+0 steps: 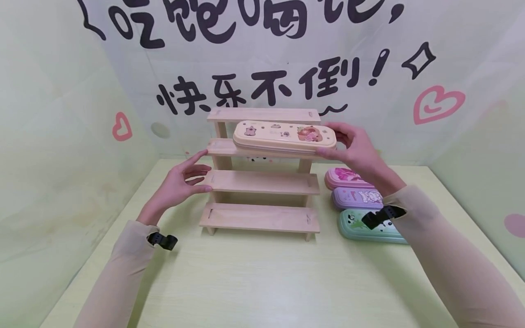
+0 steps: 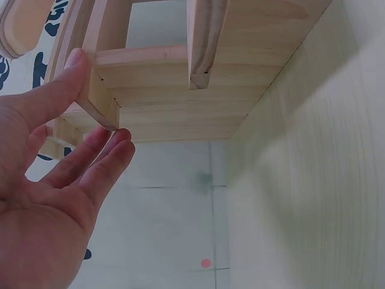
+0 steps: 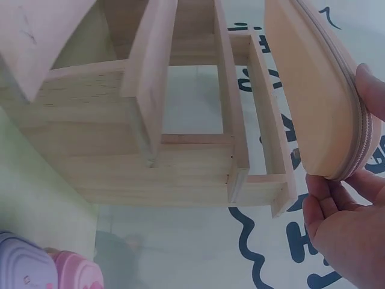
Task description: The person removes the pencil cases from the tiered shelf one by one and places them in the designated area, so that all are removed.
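Observation:
A four-tier wooden step shelf stands on the pale green table. A cream pencil case with cartoon prints lies lengthwise at the second tier from the top. My right hand grips its right end, thumb on top and fingers beneath; the right wrist view shows the pencil case edge-on against my right hand. My left hand touches the shelf's left end with straight fingers. In the left wrist view the left hand has its thumb and fingertips on a corner of the shelf.
Three more pencil cases lie on the table right of the shelf: a pink one, a purple one and a green panda one. Printed backdrop walls enclose the table at the back and both sides.

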Motion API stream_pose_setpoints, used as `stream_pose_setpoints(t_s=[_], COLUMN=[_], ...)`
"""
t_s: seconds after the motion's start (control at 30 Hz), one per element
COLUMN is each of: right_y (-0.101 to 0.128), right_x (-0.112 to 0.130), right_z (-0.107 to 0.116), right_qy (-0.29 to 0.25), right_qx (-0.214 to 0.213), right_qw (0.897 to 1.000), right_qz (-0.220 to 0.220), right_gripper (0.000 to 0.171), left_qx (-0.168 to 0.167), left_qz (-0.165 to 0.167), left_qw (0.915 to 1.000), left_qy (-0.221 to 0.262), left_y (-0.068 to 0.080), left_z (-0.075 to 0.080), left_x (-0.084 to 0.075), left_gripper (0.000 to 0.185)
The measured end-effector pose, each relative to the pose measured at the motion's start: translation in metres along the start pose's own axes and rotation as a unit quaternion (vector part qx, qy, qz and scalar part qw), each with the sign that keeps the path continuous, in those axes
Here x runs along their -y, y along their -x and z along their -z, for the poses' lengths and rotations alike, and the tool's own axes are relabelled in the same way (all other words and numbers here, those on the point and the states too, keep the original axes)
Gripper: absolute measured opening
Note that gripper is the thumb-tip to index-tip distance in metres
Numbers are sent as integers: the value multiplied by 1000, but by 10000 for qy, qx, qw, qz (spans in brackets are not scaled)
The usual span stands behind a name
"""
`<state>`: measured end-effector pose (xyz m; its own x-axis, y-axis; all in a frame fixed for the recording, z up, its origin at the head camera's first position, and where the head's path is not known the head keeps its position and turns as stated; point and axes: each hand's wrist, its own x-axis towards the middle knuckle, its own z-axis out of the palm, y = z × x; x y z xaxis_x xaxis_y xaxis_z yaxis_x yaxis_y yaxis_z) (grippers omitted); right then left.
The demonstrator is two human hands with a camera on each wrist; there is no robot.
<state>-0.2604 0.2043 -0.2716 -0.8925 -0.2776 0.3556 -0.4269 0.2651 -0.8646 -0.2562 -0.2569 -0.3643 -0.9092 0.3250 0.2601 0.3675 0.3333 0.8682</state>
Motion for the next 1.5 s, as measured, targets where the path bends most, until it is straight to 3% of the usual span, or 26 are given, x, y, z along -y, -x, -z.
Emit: stream_pose_setpoints(t_s=[0.27,0.6,1.03,1.5], right_y=[26,60,108,158], right_x=[-12,-23,-36,-55], right_z=[4,13,32,60], right_qy=[-34,30,384,173], right_qx=[4,-46,30,126], right_qw=[9999,9998,9992,9995], right_qz=[153,-193,88,241], right_gripper=[58,61,64,71], left_qx=[0,24,-1,19], left_qz=[-17,-34,-31,-22], left_qw=[10000,10000,10000,10000], left_qy=[-24,-13,15,-15], left_y=[0,0,0,-1], left_z=[0,0,0,0], left_x=[-1,0,-2,-1], left_gripper=[101,101,101,101])
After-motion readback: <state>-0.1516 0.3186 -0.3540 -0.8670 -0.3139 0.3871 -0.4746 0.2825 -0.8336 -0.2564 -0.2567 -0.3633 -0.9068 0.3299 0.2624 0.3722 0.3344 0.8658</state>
